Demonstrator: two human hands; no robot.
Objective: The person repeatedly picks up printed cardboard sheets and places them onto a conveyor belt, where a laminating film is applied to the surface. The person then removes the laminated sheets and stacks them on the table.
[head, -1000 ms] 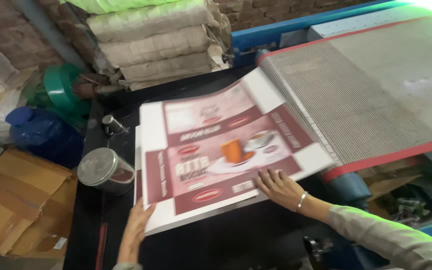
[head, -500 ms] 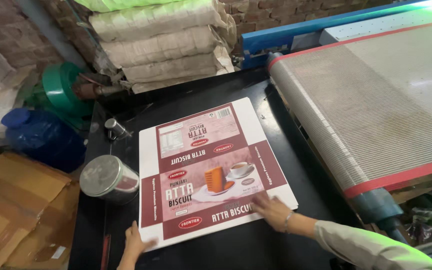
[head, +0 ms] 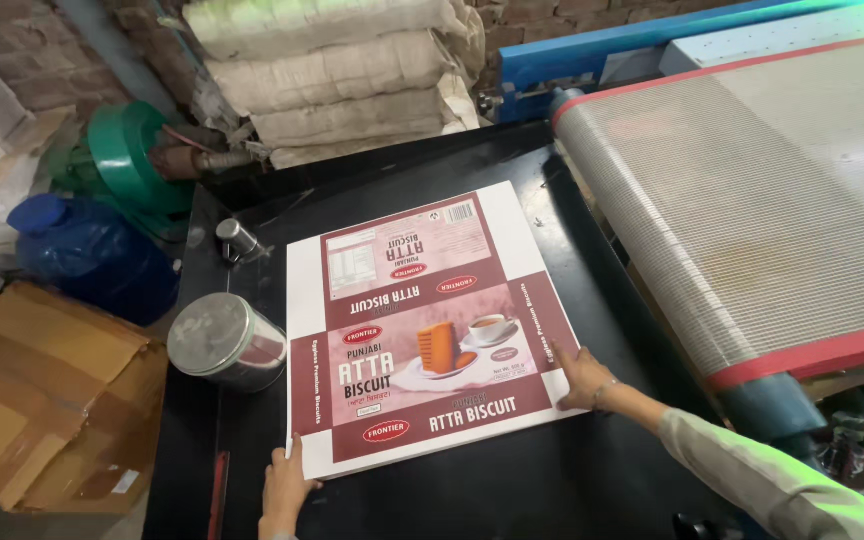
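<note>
The left hand (head: pixel 285 487) lay flat and open at the near left corner of the printed carton sheet (head: pixel 422 325), its fingertips touching the sheet's white edge and gripping nothing. The right hand (head: pixel 582 377) was open too, fingers spread and pressed down on the sheet's near right corner, with a thin bangle at the wrist and a pale sleeve running off toward the lower right.

From the head camera, the one view there was, the carton sheet lay unfolded and flat on the black table (head: pixel 512 490), turned a little so that its far edge slanted up to the right. It was maroon and pink with white margins, and showed a picture of stacked biscuits on a plate beside a cup.

Just left of the sheet, a round metal tin (head: pixel 224 340) lay tilted on the table, close to the sheet's left margin but not touching it as far as I could see. Beyond the sheet's far left corner stood a small metal cylinder (head: pixel 236 238). To the right of the sheet ran a mesh conveyor belt (head: pixel 752 200) with a red edge, on a blue frame. Behind the sheet, past the table's far edge, pale sacks (head: pixel 342 75) were piled against a brick wall. Well to the left of the sheet sat a green motor (head: pixel 130 165), a blue water jug (head: pixel 92 255) and flattened brown cardboard (head: pixel 47 400).
</note>
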